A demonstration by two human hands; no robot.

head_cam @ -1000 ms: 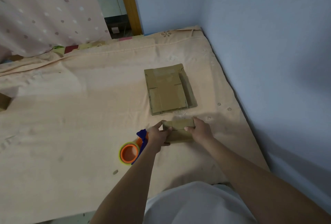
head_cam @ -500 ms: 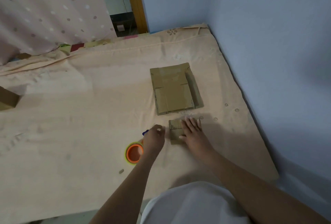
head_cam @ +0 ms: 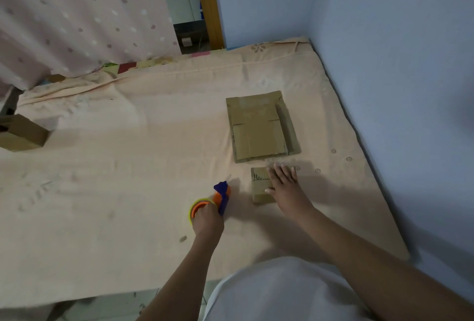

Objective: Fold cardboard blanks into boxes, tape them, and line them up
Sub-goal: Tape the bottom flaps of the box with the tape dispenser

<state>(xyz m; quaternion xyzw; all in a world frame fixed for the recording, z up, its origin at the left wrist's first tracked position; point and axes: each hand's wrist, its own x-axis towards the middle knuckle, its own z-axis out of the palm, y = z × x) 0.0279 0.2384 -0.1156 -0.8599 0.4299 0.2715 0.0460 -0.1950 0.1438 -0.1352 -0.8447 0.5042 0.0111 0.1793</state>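
Matt brown cardboard is showing on the box (head_cam: 260, 187) and blanks (head_cam: 261, 126); glossy plastic on the dispenser (head_cam: 218, 198); soft, creased cloth on the sheet (head_cam: 128, 166).

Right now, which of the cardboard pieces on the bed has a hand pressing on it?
The small folded box, under the right hand. The flat blanks just beyond it and the box at the far left edge are untouched.

A small folded cardboard box (head_cam: 260, 185) lies on the bed just in front of a stack of flat cardboard blanks (head_cam: 261, 126). An orange-and-blue tape dispenser (head_cam: 216, 198) sits to its left; another brown box (head_cam: 24, 135) stands far left.
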